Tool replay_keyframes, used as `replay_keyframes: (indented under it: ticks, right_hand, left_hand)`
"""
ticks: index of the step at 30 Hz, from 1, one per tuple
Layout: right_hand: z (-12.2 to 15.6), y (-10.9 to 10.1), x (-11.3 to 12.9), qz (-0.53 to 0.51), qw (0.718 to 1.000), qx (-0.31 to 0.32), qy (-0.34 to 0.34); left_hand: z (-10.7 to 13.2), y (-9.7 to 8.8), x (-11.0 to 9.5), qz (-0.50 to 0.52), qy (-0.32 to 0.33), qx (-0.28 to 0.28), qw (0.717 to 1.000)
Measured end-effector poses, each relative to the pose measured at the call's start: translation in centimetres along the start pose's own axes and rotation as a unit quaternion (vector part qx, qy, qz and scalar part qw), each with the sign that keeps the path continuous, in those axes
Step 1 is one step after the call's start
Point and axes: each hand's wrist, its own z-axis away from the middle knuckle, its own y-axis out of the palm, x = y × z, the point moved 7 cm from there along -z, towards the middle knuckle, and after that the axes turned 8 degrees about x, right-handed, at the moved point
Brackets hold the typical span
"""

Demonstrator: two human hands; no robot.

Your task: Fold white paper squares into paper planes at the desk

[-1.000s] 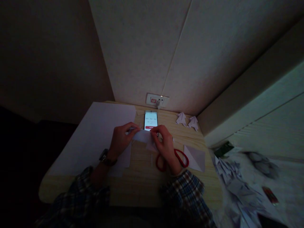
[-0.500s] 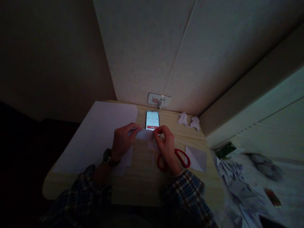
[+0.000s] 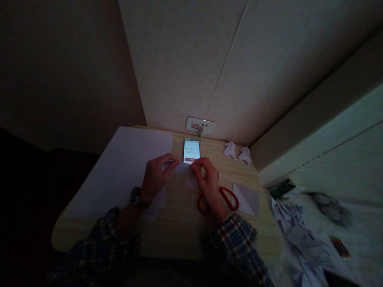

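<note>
A small piece of white paper is stretched between my two hands, above the table and just in front of the phone. My left hand pinches its left end between thumb and fingers. At the other end, my right hand pinches the top right edge. Red-handled scissors lie under my right wrist, their blades mostly hidden by the hand. The lit phone shows a running timer. Right of the scissors lies a creased square of paper.
A stack of white sheets covers the left of the wooden table. Two folded paper figures stand at the back right. A wall socket holds a plug. Many folded papers are heaped on the right, below the table.
My right hand has shifted slightly left along the paper's top edge, so the hands are a little closer together. The phone's timer has advanced.
</note>
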Motion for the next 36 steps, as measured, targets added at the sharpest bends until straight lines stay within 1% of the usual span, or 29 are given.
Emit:
replay_keyframes:
  ticks: [4,7,10,13,16,20,22,24,25,26,27,28,29,31,33,36]
  right_hand:
    - [0.2,0.0,0.5,0.044,0.999,0.003,-0.021]
    - [0.3,0.0,0.9,0.081,0.996,0.007,-0.040]
    - [0.5,0.0,1.4,0.099,0.993,0.009,-0.061]
    - [0.6,0.0,1.5,0.107,0.992,0.013,-0.072]
    - [0.6,-0.3,1.4,0.107,0.992,0.004,-0.074]
    - [0.6,-0.6,1.4,0.106,0.992,0.002,-0.074]
    - [0.5,-1.0,1.3,0.094,0.994,-0.008,-0.063]
    - [0.5,-1.8,1.1,0.079,0.995,-0.043,-0.036]
    - [0.5,-2.3,1.0,0.073,0.995,-0.065,-0.020]
    - [0.5,-2.6,0.9,0.068,0.994,-0.082,-0.006]
    - [0.5,-2.8,0.9,0.062,0.994,-0.092,0.004]
    - [0.5,-2.8,0.9,0.056,0.994,-0.094,0.010]
    - [0.5,-2.7,0.8,0.046,0.995,-0.092,0.014]
    - [0.4,-2.4,0.7,0.023,0.995,-0.088,0.026]
    - [0.5,-2.3,0.2,-0.002,0.994,-0.096,0.047]
    - [0.6,-2.1,-0.5,-0.044,0.991,-0.098,0.077]
  left_hand:
    - [0.1,0.2,-0.9,-0.038,0.082,0.005,0.996]
    - [0.2,0.7,-1.6,-0.056,0.134,0.022,0.989]
    - [0.1,0.8,-1.8,-0.061,0.144,0.031,0.987]
    - [-0.1,0.2,-1.7,-0.066,0.144,0.027,0.987]
    - [-0.4,-0.9,-1.1,-0.061,0.137,0.008,0.989]
    - [-0.7,-1.6,-0.1,-0.090,0.131,0.015,0.987]
    - [-0.9,-2.2,0.6,-0.102,0.115,-0.004,0.988]
    - [-0.9,-3.3,1.4,-0.093,0.075,-0.060,0.991]
    - [-0.8,-3.8,1.9,-0.074,0.046,-0.091,0.992]
    - [-0.8,-4.0,2.3,-0.043,0.012,-0.110,0.993]
    - [-0.7,-4.0,2.7,0.000,-0.020,-0.114,0.993]
    - [-0.7,-3.6,3.0,0.052,-0.045,-0.105,0.992]
    - [-0.8,-3.0,3.1,0.100,-0.068,-0.078,0.990]
    - [-0.9,-1.5,2.9,0.160,-0.092,-0.020,0.983]
    - [-0.9,-0.3,2.9,0.195,-0.106,0.022,0.975]
    - [-0.9,0.7,3.5,0.240,-0.124,0.047,0.962]
